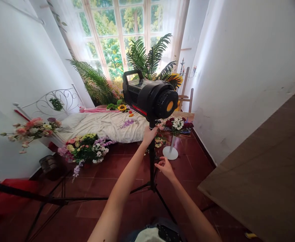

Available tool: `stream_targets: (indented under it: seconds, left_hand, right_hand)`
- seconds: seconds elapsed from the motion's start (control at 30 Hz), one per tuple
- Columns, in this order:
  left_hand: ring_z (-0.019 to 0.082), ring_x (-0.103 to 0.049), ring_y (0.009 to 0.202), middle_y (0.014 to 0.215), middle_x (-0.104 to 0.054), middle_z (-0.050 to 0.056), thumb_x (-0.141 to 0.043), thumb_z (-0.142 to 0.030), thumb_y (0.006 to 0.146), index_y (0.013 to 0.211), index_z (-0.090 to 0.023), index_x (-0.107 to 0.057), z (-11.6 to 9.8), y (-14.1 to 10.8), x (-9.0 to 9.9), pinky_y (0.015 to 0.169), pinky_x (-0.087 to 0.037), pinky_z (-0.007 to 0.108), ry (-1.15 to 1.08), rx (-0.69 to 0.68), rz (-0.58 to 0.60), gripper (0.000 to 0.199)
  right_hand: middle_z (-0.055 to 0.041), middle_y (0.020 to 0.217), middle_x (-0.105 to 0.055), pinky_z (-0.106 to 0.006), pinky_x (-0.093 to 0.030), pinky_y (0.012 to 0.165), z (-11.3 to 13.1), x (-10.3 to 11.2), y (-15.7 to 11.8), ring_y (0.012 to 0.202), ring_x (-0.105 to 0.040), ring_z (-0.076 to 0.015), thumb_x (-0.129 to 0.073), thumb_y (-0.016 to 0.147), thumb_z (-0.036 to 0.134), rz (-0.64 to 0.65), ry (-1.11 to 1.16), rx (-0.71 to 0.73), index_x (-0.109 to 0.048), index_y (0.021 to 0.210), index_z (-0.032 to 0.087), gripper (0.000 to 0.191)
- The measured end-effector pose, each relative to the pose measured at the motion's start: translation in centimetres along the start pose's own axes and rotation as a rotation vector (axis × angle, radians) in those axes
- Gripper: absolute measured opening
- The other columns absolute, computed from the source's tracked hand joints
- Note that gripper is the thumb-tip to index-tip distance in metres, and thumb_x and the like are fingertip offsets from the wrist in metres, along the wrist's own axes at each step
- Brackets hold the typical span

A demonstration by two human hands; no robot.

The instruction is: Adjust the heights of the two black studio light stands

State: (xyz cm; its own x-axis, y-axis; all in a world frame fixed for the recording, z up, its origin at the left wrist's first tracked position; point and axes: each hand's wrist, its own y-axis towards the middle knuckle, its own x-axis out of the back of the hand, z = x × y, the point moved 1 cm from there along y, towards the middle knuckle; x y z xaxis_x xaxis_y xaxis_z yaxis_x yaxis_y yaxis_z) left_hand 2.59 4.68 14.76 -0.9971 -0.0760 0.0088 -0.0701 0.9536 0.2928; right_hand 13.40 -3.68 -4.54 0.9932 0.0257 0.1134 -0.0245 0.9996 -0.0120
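A black studio light (147, 95) with a top handle and a round yellow-centred front sits on a black light stand (151, 168). My left hand (150, 134) is wrapped round the upper pole of the stand, just under the light. Lower down, my right hand (164, 166) is at the right side of the pole, its thumb and fingers pinched by a small dark knob (156, 158). Whether the fingers press on that knob is hard to make out. The stand's legs are spread on the dark red tiled floor (127, 168).
Behind the light stands a bed (104, 127) with a cream blanket and flowers. Flower bunches (84, 148) are at its near side. A white round base (170, 153) stands right of the pole. Another black stand (54, 200) crosses the lower left, and a brown board (263, 168) leans at right.
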Motion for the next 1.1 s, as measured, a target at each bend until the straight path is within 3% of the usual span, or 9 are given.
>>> stream_targets:
  seconds: [0.07,0.13,0.27,0.43,0.57,0.7,0.83,0.93,1.1]
  left_hand:
    - [0.005,-0.034,0.039,0.042,-0.037,-0.005,-0.055,-0.035,0.071,0.049,-0.017,-0.04,0.2,0.1,0.1,0.043,-0.025,0.02,-0.005,0.003,-0.004,0.033]
    - [0.004,-0.032,0.039,0.042,-0.036,-0.006,-0.056,-0.035,0.071,0.048,-0.017,-0.038,0.5,0.1,0.1,0.043,-0.024,0.02,-0.024,0.006,-0.002,0.034]
    - [0.004,-0.029,0.038,0.041,-0.033,-0.006,-0.056,-0.036,0.071,0.047,-0.017,-0.036,0.5,0.2,0.0,0.042,-0.022,0.021,-0.04,0.004,-0.004,0.036]
    - [0.005,-0.031,0.039,0.041,-0.033,-0.006,-0.055,-0.035,0.072,0.047,-0.018,-0.036,0.0,-0.2,0.2,0.043,-0.023,0.021,-0.015,-0.001,0.003,0.036]
    - [0.006,-0.035,0.042,0.042,-0.038,-0.005,-0.056,-0.039,0.073,0.048,-0.017,-0.041,-0.9,-0.8,0.4,0.045,-0.025,0.022,0.055,0.012,-0.014,0.036]
    - [0.009,-0.044,0.05,0.051,-0.049,-0.003,-0.059,-0.043,0.071,0.063,-0.014,-0.057,-2.3,-1.4,1.1,0.051,-0.032,0.021,0.057,0.0,0.053,0.03]
    - [0.014,-0.058,0.08,0.081,-0.064,0.002,-0.063,-0.037,0.07,0.09,-0.015,-0.062,-3.0,-1.6,3.6,0.073,-0.041,0.023,-0.053,-0.091,0.202,0.03]
    - [0.016,-0.058,0.095,0.1,-0.064,0.004,-0.054,-0.036,0.077,0.103,-0.018,-0.06,-0.8,-1.5,6.2,0.087,-0.04,0.027,-0.14,-0.067,0.17,0.032]
    - [0.013,-0.059,0.075,0.085,-0.064,0.005,-0.054,-0.022,0.075,0.092,-0.014,-0.057,7.7,-3.4,8.9,0.082,-0.043,0.031,-0.105,0.181,0.009,0.019]
  right_hand:
    - [0.006,0.061,-0.053,-0.021,-0.033,0.039,0.3,-0.4,-0.5,0.046,-0.046,-0.0114,-0.069,0.061,0.038,0.04,0.135,-0.068,-0.042,0.103,0.02,0.053]
    - [0.0059,0.061,-0.053,-0.02,-0.033,0.039,1.5,-0.6,-1.2,0.046,-0.045,-0.0103,-0.069,0.063,0.04,0.041,0.193,-0.022,-0.044,0.11,0.02,0.056]
    - [0.0033,0.06,-0.057,-0.021,-0.039,0.047,3.5,-1.1,-2.6,0.051,-0.05,-0.0113,-0.061,0.074,0.04,0.087,0.086,0.14,-0.053,0.112,0.021,0.043]
    - [0.0008,0.063,-0.063,-0.026,-0.046,0.054,0.9,-2.0,-3.3,0.058,-0.056,-0.0149,-0.058,0.076,0.04,0.178,-0.062,0.049,-0.049,0.118,0.021,0.047]
    - [-0.0046,0.089,-0.063,-0.029,-0.05,0.06,-0.5,-1.5,-2.3,0.068,-0.057,-0.0157,-0.066,0.067,0.042,0.018,-0.036,-0.005,-0.037,0.126,0.021,0.069]
    - [-0.0101,0.117,-0.053,-0.034,-0.045,0.087,2.5,-1.1,0.2,0.1,-0.054,-0.0195,-0.074,0.061,0.038,-0.044,0.0,0.2,-0.036,0.129,0.022,0.079]
    - [-0.0074,0.107,-0.059,-0.033,-0.045,0.086,6.2,-1.9,3.7,0.1,-0.055,-0.0196,-0.072,0.062,0.04,0.056,0.063,0.298,-0.045,0.119,0.021,0.066]
    - [-0.0044,0.091,-0.062,-0.03,-0.047,0.076,7.7,-2.9,6.1,0.084,-0.057,-0.0179,-0.071,0.063,0.043,0.162,0.044,0.346,-0.054,0.101,0.018,0.049]
    - [-0.0009,0.069,-0.057,-0.027,-0.044,0.06,8.7,-3.7,7.8,0.063,-0.051,-0.0144,-0.07,0.059,0.047,0.179,-0.075,0.403,-0.052,0.075,0.016,0.039]
